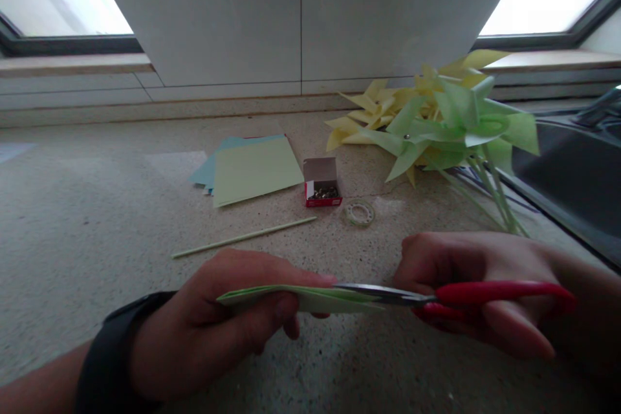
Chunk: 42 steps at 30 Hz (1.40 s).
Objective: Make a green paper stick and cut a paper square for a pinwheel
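My left hand (228, 317) pinches a folded piece of light green paper (334, 301) between thumb and fingers, held edge-on above the counter. In my right hand (485, 272) is a pair of scissors with red handles (499, 291); the thumb and fingers are in the loops. The scissor blades point left and lie at the right end of the paper, close to my left fingertips. Part of the lower blade is hidden by the paper. Beyond my left hand lies a thin pale green stick (242, 237).
Yellow and blue paper sheets (257, 171) lie behind, beside an open small red box of metal pins (323, 191) and a clear tape roll (359, 213). Several yellow and green paper pinwheels (436, 116) rest at the right, near a sink (572, 181). White cabinet panels (291, 26) stand behind.
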Tool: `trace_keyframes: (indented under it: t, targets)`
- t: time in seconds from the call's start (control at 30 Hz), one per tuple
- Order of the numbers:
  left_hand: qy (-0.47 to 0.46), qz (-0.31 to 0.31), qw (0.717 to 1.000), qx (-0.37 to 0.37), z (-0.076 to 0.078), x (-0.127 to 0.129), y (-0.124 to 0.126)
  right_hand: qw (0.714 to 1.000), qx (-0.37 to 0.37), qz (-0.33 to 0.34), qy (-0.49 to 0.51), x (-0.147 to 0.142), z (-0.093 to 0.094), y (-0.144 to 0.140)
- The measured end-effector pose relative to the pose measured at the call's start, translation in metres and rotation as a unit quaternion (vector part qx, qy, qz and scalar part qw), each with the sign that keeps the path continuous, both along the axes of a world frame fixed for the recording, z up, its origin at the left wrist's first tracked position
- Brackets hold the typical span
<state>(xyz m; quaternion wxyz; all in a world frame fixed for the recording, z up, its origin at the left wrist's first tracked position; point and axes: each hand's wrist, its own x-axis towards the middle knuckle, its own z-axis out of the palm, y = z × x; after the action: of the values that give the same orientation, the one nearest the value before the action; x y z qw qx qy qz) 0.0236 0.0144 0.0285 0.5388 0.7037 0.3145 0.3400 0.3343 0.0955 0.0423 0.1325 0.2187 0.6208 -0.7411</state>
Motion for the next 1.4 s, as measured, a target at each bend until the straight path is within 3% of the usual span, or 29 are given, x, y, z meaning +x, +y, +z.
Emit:
trace_keyframes:
  t: [0.3,0.6,0.73,0.87,1.0,1.4]
  targets:
    - [-0.007,0.0,1.0,0.009,0.003,0.002,0.001,0.999,0.01,-0.002,-0.031,0.0,0.001,0.001]
    - [0.023,-0.02,0.997,0.071,0.003,0.002,0.004,0.998,-0.054,0.001,-0.025,-0.006,0.007,-0.003]
    - [0.021,-0.035,0.993,0.107,0.003,0.003,0.005,0.997,-0.021,-0.06,-0.042,-0.01,0.013,-0.012]
    - [0.004,-0.001,0.998,0.058,0.001,0.002,-0.001,0.995,-0.01,-0.09,-0.046,-0.005,0.01,-0.012]
    - [-0.06,0.047,0.997,-0.028,-0.002,0.001,-0.006,0.997,-0.061,-0.048,-0.026,0.003,0.002,-0.002]
    - [-0.032,0.015,0.999,0.02,0.0,0.006,0.0,0.994,-0.078,-0.039,-0.063,0.002,-0.003,0.0]
